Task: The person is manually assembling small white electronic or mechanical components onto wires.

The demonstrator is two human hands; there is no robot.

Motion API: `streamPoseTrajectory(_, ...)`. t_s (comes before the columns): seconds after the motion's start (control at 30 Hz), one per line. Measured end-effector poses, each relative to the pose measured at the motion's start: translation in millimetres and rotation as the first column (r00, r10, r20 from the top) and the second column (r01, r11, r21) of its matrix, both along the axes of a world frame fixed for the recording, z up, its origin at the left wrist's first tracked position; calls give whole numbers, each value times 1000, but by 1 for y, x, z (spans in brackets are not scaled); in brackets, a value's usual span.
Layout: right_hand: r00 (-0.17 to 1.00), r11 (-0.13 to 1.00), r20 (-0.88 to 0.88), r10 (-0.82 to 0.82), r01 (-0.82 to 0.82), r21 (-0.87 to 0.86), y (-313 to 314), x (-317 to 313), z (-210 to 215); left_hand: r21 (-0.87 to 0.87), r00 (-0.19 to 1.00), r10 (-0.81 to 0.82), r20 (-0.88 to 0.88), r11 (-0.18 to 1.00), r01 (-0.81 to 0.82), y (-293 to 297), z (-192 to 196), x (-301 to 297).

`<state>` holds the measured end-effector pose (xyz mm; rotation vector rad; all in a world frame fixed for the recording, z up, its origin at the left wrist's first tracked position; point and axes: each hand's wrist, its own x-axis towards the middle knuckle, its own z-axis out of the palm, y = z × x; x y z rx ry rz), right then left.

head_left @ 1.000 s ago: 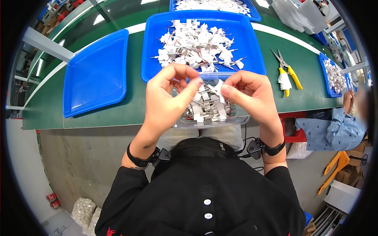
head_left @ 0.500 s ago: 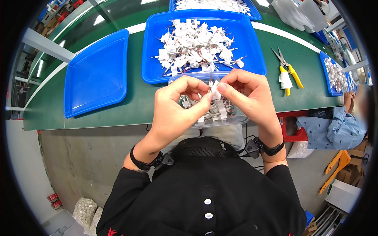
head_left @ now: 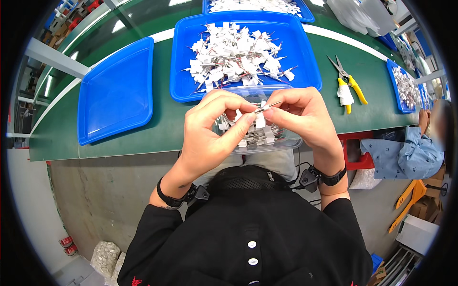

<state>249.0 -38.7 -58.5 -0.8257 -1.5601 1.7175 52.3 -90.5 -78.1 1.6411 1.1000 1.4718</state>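
Observation:
Between my two hands is a thin silvery wired part with a white tag (head_left: 260, 121), lying at a slant. My left hand (head_left: 207, 127) pinches its left end between thumb and forefinger. The thumb and fingers of my right hand (head_left: 307, 116) close on its right end. Directly below is a clear plastic box (head_left: 292, 142) with many similar silvery, white-tagged parts in it; my hands partly cover it. Behind the box, a large blue tray (head_left: 301, 57) holds a loose heap of white-tagged parts (head_left: 234, 55) with thin reddish wires.
Another blue tray (head_left: 117, 90) lies on the green table (head_left: 160, 138) at left. Yellow-handled pliers (head_left: 347, 82), one handle wrapped in white, lie at right. More filled trays stand at the back and far right (head_left: 403, 88), where a person in a blue sleeve (head_left: 420, 152) sits.
The silvery part, upright and mostly hidden before, now lies slanted across both hands with its white tag hanging down. My right fingers have turned along it.

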Motion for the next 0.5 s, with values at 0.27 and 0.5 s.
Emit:
streamPoseTrajectory(0.27, 995, 996, -39, -92, 92, -18, -9, -11, -5, 162, 983, 152, -105, 978, -134, 2, -3, 5)
streamPoseTrajectory(0.5, 955, 880, 76, -285, 229, 416, -12, -18, -4, 47, 976, 136, -169, 990, -130, -3, 1, 1)
